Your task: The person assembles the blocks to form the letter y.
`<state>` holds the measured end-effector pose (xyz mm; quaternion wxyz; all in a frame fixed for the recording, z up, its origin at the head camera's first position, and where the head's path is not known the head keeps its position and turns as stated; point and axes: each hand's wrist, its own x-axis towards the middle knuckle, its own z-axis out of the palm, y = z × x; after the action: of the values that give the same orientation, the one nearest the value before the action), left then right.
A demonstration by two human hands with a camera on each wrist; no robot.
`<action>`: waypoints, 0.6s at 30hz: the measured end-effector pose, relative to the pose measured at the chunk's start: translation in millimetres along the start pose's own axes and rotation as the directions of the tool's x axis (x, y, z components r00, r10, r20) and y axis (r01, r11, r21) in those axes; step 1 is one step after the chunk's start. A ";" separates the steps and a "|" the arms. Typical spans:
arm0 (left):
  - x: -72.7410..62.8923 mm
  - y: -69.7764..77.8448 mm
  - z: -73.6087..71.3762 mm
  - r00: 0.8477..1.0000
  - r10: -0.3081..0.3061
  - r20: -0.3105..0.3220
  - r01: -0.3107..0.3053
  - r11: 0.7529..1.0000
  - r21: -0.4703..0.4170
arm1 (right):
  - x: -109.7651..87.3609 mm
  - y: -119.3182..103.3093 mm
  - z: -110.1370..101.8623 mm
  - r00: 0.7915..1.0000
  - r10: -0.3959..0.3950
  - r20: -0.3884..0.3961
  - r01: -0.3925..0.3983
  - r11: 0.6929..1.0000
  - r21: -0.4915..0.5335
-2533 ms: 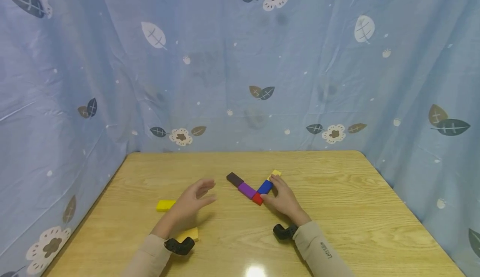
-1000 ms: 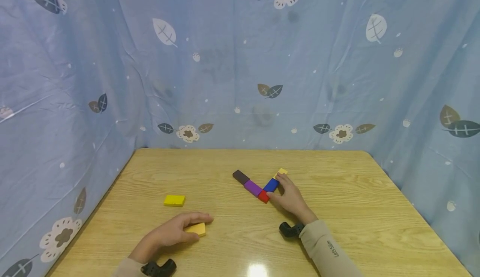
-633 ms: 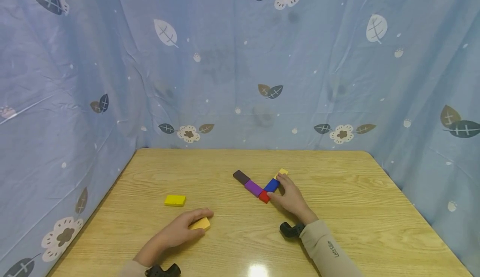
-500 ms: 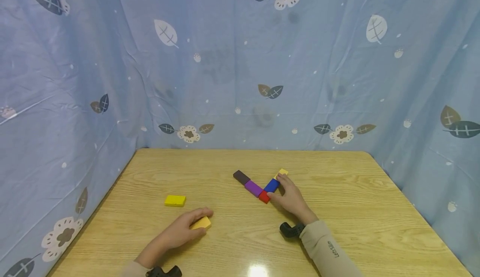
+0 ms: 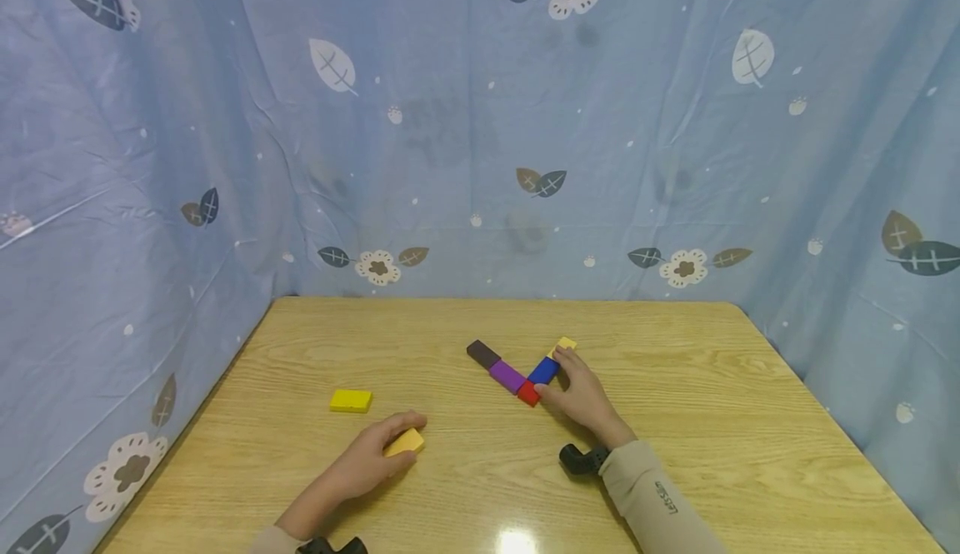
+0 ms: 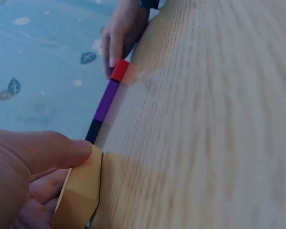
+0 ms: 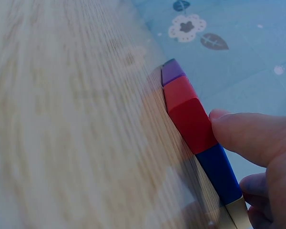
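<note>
My left hand (image 5: 367,458) grips a light-orange wooden block (image 5: 405,443) on the table, thumb on its near side and fingers over the far side. In the left wrist view, the thumb presses on this block (image 6: 81,186), which lies on the wood. My right hand (image 5: 587,400) rests at a V of touching blocks: its thumb is at the red block (image 5: 528,393), its fingertips at a pale yellow block (image 5: 566,343). Between those two lies a blue block (image 5: 543,370). The other arm of the V has a purple block (image 5: 507,377) and a dark brown block (image 5: 483,354).
A bright yellow block (image 5: 350,401) lies flat beyond the left hand. The light wooden table (image 5: 675,421) ends at a blue patterned curtain (image 5: 450,162) behind and at the sides. Both wrists carry black devices.
My left hand came down from above the table onto the light-orange block, then slid it slightly away and to the right. The right hand stays at the V of blocks.
</note>
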<state>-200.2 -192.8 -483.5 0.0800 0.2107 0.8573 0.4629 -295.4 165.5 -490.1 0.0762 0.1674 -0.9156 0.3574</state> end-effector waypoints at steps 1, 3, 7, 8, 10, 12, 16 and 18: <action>0.0 0.1 0.3 1.000 -0.001 -0.012 0.001 1.000 0.006 | -0.2 0.0 0.1 1.000 -0.001 -0.002 0.001 1.000 0.002; -0.1 0.3 0.7 0.999 0.001 -0.037 -0.001 1.000 0.012 | -0.1 0.3 0.4 1.000 0.002 -0.005 -0.002 1.000 0.006; 1.0 0.9 1.0 0.997 -0.001 -0.074 0.001 1.000 -0.001 | 0.2 1.1 0.8 1.000 0.002 -0.006 -0.002 1.000 0.006; 1.7 1.2 1.1 0.997 -0.001 -0.082 0.000 1.000 -0.009 | 0.3 1.3 0.8 1.000 0.004 -0.004 -0.004 1.000 0.005; 3.6 1.4 1.4 0.996 -0.009 -0.094 0.006 1.000 -0.025 | 0.1 1.2 0.7 1.000 0.001 0.000 -0.001 1.000 0.001; 6.0 2.4 1.8 0.994 -0.011 -0.106 0.007 0.999 -0.041 | 0.0 1.2 0.6 1.000 0.001 0.001 -0.001 1.000 0.000; 11.7 6.2 3.1 0.993 0.004 -0.117 -0.012 0.998 -0.067 | -0.7 1.0 0.2 1.000 -0.004 -0.005 0.004 1.000 0.002; 14.9 8.4 4.5 0.994 0.018 -0.111 -0.026 0.997 -0.077 | -0.4 1.4 0.3 1.000 0.002 -0.007 -0.002 1.000 0.006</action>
<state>-209.7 -178.9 -478.2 0.0355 0.1908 0.8393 0.5078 -295.5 166.3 -491.3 0.0786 0.1657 -0.9144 0.3608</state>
